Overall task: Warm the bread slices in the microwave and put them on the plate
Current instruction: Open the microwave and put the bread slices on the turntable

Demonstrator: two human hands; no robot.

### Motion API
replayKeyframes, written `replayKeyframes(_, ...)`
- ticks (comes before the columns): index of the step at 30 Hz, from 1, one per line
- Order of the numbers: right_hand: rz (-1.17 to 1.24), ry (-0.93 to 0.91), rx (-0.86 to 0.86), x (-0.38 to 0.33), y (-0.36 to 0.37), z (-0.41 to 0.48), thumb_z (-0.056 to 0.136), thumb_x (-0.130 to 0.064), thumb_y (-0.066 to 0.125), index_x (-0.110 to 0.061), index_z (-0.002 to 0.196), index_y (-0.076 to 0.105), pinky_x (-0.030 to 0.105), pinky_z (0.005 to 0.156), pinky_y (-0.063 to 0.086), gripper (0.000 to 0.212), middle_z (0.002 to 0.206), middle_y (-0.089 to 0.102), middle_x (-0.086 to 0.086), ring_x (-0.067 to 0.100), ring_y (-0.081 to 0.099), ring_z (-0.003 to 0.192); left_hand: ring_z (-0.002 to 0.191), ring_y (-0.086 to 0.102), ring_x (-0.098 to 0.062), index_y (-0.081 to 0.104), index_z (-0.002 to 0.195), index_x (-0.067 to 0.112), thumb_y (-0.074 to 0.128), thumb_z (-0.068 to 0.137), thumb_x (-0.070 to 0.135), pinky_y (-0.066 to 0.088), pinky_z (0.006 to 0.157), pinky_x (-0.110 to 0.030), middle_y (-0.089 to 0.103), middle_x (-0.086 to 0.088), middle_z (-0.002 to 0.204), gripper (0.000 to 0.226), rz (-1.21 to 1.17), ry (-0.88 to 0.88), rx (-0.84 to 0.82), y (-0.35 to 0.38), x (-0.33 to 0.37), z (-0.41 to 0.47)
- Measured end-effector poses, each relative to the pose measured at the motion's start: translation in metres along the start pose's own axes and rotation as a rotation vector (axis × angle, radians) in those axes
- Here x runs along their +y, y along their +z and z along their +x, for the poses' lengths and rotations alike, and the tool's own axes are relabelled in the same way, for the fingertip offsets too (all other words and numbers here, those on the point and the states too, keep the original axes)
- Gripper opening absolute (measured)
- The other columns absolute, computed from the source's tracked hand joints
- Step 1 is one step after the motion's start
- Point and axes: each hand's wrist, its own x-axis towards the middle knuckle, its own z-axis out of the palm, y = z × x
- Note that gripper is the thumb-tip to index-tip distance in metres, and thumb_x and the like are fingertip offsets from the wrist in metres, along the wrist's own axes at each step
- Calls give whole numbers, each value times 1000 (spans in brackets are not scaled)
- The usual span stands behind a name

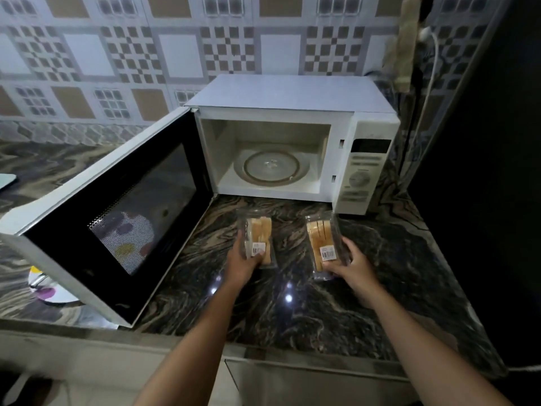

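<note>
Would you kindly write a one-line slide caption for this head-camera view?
Left hand grips the left bread pack, right hand the right bread pack, before the open white microwave.

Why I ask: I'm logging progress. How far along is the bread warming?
Done: the microwave door is open, turntable bare. In hand: left hand holds one wrapped bread pack, right hand the other pack. Left: unwrapping, warming, moving slices to the plate.

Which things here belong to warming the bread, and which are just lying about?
Part of the job:
left bread pack, in the left hand
right bread pack, in the right hand
microwave, door open
glass turntable
spotted plate behind the door

Just lying about:
white wall cable
pale object at far left
</note>
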Motion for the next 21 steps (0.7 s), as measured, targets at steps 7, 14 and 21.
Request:
replayKeyframes(7, -306, -42, 99, -14, 2, 23, 78, -14, 73, -10, 139, 40, 30, 99, 37, 70, 139, 47, 12, 26, 45, 127, 125, 43, -27, 32, 144, 27, 71, 79, 27, 34, 109, -38, 32, -10, 139, 76, 114, -7, 18, -5, 13, -2)
replayKeyframes(14, -563, -593, 285, -27, 25, 19, 76, -11, 72, 0, 132, 46, 41, 109, 32, 63, 138, 43, 19, 34, 40, 130, 124, 50, -19, 44, 137, 24, 65, 77, 53, 40, 107, -44, 48, -4, 139, 70, -64, -2, -17, -12, -27, -6)
replayKeyframes(21, -696, -749, -268, -41, 75, 13, 83, -12, 64, -7, 113, 60, 29, 97, 42, 31, 117, 55, 7, 22, 51, 113, 112, 50, -11, 37, 139, 3, 58, 88, 0, 47, 75, -2, 51, -4, 127, 56, -117, 54, -26, -20, -17, -31)
